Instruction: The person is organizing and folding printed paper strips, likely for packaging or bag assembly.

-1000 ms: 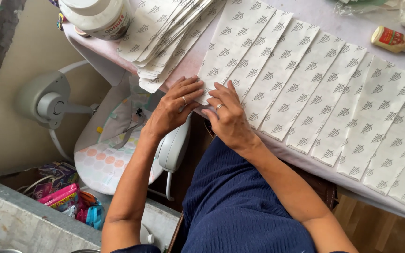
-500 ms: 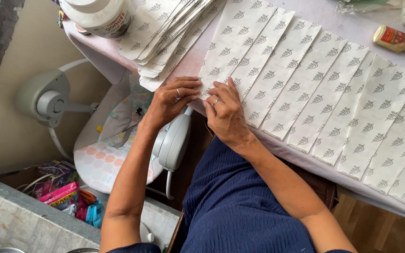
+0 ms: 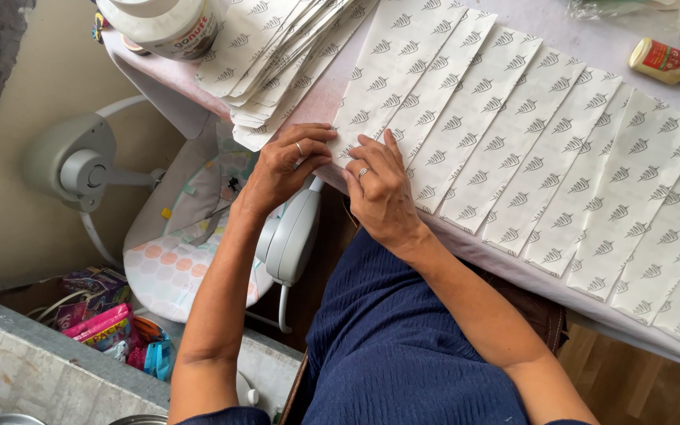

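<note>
Both hands on near end of first sheet (image 3: 387,86), table edge, centre of frame. Left hand (image 3: 285,161) pinching its corner, fingers curled; right hand (image 3: 379,193) flat, pressing it down. Sheets overlap in row, so a hard tug probably drags neighbour (image 3: 446,94) crooked. Loose stack (image 3: 277,55) upper left overhangs edge, elbow bump could spill it. Glue (image 3: 663,63) far right.

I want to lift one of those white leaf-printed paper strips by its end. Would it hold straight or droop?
Probably droop: the white leaf-printed paper strip lies thin and flat, bending under the left hand and right hand. Likely light and easily creased.
</note>
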